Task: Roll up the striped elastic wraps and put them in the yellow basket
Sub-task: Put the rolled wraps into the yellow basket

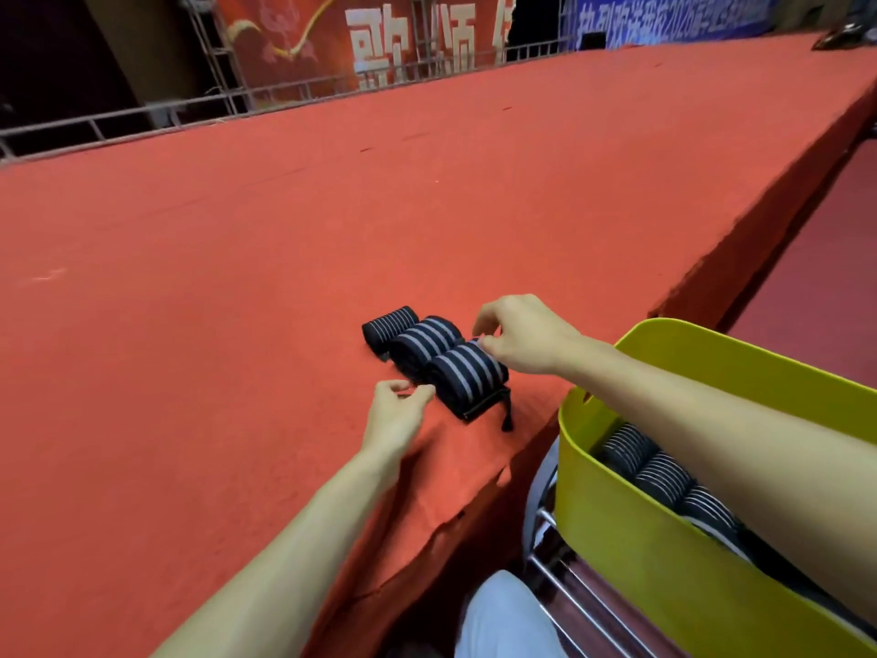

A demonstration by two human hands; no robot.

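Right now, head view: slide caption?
Left hand and right hand at nearest of three rolled wraps on red carpet; more in yellow basket.

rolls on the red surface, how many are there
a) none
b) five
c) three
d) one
c: three lie in a row on the red surface: the far roll, the middle roll and the near roll, which the right hand pinches.
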